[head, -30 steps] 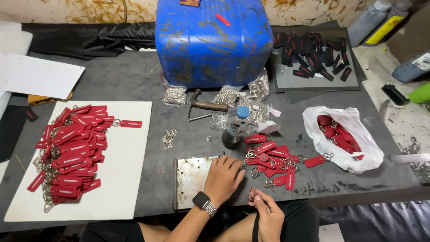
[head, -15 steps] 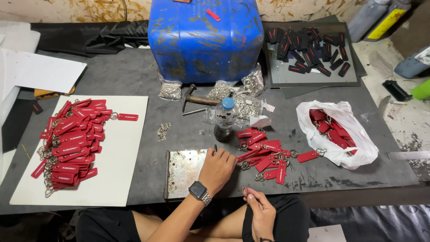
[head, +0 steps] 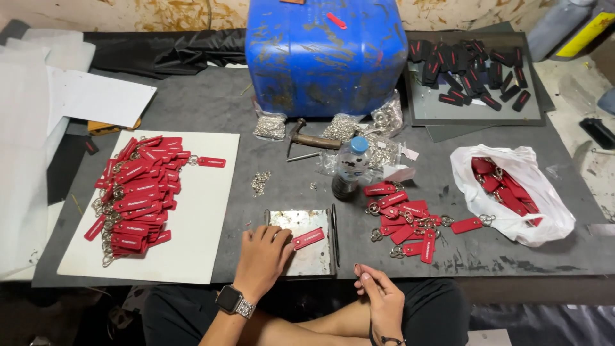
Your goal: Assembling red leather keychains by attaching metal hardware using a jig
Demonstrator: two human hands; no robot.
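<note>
Just right of left hand [head: 261, 257]: red tag [head: 308, 238]

Even, fairly bright light; soft shadows; sharp focus; no glare.

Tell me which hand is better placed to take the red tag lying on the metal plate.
Left. The left hand already rests on the metal plate, fingertips touching the red tag. The right hand is off the table, over the lap, empty and farther from the tag.

Red key tags [head: 138, 192] – white board [head: 198, 211]; blue drum [head: 327, 54], grey table [head: 211, 109].
</note>
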